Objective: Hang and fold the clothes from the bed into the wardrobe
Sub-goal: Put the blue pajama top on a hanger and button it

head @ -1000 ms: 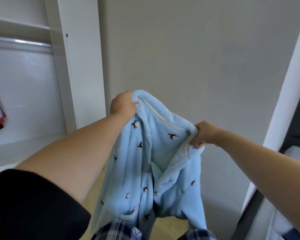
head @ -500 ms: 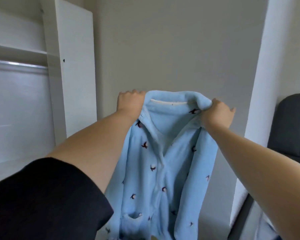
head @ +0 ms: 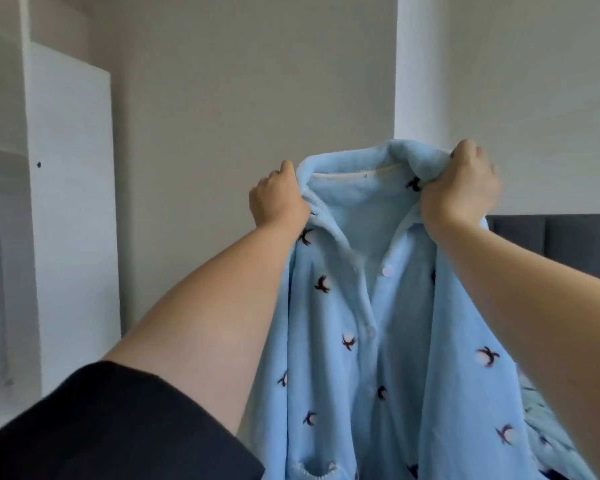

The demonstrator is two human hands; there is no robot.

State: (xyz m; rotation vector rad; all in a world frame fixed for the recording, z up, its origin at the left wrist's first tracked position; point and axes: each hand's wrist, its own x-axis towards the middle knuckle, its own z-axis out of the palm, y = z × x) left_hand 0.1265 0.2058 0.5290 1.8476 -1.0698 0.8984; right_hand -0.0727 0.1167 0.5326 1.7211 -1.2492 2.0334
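Now, sleeve: the person's black sleeve fills the lower left corner, nearest the camera.
Change: a second ago the blue fleece pyjama top hung bunched and twisted between the hands; it now hangs opened out and flat, collar uppermost, button front facing the camera, and the view has swung right, away from the wardrobe toward the bed.
Left hand: the left hand has its fingers curled over the collar's left end, at the shoulder, gripping the fleece.
Right hand: the right hand clenches a bunch of the collar's right end, a little higher than the left.
Garment position: held up in the air in front of the person, clear of both bed and wardrobe (its hem runs out of view below).
Meaning for the task: the top looks straightened and ready to be hung or folded; no hanger is in sight, so my guess is that one must be fetched or the top laid down for folding.
Beside it: patterned blue fabric shows low on the right, just behind the top.
Wardrobe: the white wardrobe stands at the left, well apart, its side panel toward the camera.
In the way: both hands are occupied.
Farthest: a dark padded headboard against the plain wall, right of the white pillar.
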